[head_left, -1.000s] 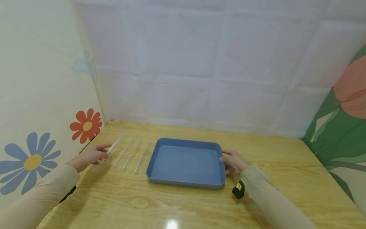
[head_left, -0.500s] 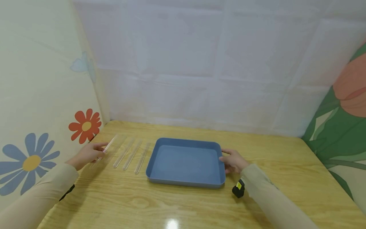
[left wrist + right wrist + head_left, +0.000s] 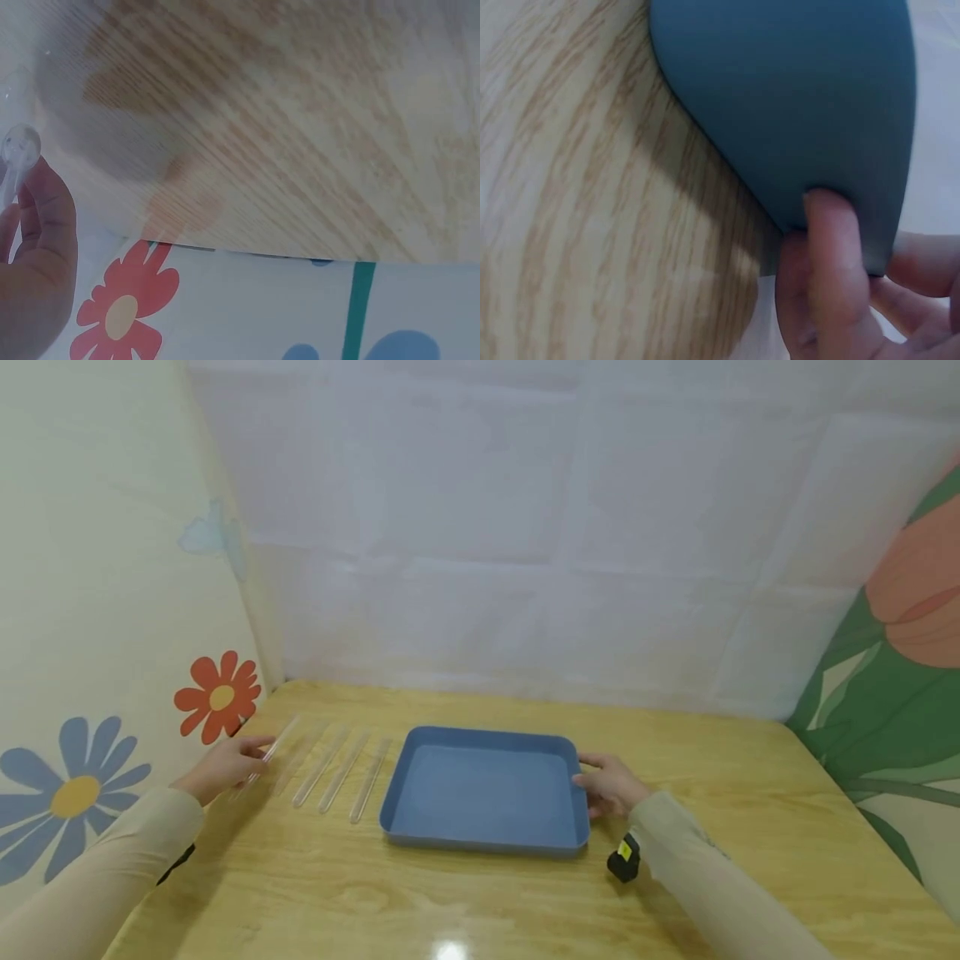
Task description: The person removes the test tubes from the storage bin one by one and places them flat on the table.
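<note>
My left hand pinches a slender clear test tube at the left of the table. The tube slants away from me, and its rounded end shows at the fingertips in the left wrist view. Three more clear tubes lie side by side between this hand and the tray, the nearest to the tray being a round-ended tube. A shallow blue rectangular tray rests on the table at the centre. With my right hand I grip its right side, fingers against the outer wall and thumb at the rim.
The wood-grain table is backed by a white creased sheet. A panel with printed flowers stands along the left edge, close to my left hand. Another flowered panel borders the right side.
My left hand has shifted a little to the left with the test tube, away from the other tubes. My right hand keeps its hold on the tray, which stays put.
</note>
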`<state>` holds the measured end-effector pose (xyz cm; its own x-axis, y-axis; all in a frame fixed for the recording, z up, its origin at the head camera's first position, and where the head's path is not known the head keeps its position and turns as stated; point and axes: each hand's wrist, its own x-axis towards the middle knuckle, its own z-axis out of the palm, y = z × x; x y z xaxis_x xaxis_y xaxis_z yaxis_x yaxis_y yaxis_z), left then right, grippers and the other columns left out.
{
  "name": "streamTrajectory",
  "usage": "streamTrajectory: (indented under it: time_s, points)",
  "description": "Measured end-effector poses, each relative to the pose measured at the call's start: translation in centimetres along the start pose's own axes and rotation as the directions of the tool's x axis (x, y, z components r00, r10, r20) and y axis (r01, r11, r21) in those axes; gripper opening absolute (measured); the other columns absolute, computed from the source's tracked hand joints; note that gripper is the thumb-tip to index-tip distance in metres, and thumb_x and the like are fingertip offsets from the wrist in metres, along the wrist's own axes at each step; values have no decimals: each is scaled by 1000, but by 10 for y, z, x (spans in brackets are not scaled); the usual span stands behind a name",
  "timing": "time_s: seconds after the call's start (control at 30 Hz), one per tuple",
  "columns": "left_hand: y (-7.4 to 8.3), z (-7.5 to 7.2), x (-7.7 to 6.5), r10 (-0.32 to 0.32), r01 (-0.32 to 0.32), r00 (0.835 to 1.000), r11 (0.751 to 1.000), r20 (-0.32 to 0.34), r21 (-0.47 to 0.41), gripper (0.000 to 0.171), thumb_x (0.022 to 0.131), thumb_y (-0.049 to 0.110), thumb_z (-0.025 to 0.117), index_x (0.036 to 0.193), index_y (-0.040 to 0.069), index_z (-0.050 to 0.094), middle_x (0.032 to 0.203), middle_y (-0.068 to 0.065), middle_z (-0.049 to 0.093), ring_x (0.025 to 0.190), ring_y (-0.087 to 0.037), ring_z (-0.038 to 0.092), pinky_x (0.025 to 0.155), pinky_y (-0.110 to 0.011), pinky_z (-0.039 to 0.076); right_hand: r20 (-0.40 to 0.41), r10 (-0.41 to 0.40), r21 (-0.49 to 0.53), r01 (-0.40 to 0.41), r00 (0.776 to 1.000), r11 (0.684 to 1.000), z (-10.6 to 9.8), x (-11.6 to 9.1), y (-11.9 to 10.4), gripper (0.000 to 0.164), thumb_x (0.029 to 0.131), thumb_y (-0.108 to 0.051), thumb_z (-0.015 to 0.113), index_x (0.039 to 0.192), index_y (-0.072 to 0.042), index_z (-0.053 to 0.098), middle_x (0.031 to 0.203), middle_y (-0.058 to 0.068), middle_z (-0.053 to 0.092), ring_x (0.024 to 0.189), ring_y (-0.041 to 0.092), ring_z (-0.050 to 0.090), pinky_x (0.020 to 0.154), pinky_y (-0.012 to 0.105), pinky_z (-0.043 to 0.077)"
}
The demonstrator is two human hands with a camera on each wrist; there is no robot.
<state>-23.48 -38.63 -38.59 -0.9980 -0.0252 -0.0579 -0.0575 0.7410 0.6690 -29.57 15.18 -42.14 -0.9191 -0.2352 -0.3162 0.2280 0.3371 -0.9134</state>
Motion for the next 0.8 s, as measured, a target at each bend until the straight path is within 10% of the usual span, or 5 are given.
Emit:
streamTrajectory:
  time_s: [0.6,0.8]
  points:
    - [-8,1,21,26,-25,1000,998,-3,52,54,93,2,52,137,-22,32,119,-44,46,83,-25,54,59,-29,46,-20,16,-15,-17,1000,1000,3,0,1,54,99,-2,52,149,2,32,100,19,68,69,20,63,51,31,53]
    - [-10,4,30,5,-5,1000,999,-10,49,54,93,3,50,138,-21,31,117,-42,48,64,-21,49,55,-31,43,-31,15,-31,-16,999,999,2,4,0,54,99,-2,52,149,1,33,97,16,68,69,19,63,50,30,53]
